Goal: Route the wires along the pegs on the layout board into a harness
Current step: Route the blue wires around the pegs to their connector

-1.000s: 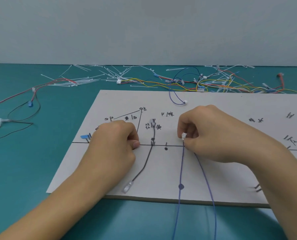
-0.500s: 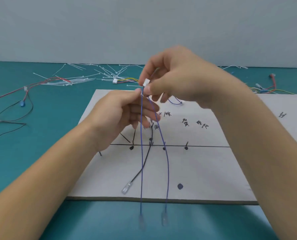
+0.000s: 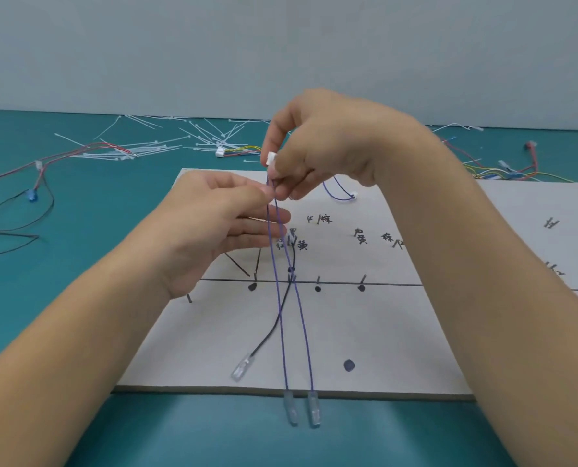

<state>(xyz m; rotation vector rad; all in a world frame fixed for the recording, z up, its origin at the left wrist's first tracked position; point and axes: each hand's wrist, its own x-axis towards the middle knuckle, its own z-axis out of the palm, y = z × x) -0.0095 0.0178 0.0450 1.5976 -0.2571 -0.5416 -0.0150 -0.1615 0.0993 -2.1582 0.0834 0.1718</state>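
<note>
Right hand (image 3: 331, 146) raised over layout board (image 3: 399, 348), wrist bent down, fingertips pinching white connector (image 3: 271, 159). Left hand (image 3: 210, 227) just below it, thumb and forefinger pinching purple wires (image 3: 282, 298), other fingers straight. Wires hang to board's near edge. Black wire (image 3: 274, 328) lies on board.

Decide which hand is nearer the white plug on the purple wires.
Right. The right hand pinches the white plug; the left hand holds the purple wires just below it.

bright, even light | soft faint shadows | no glare | slight motion blur | wide-angle bending at edges
</note>
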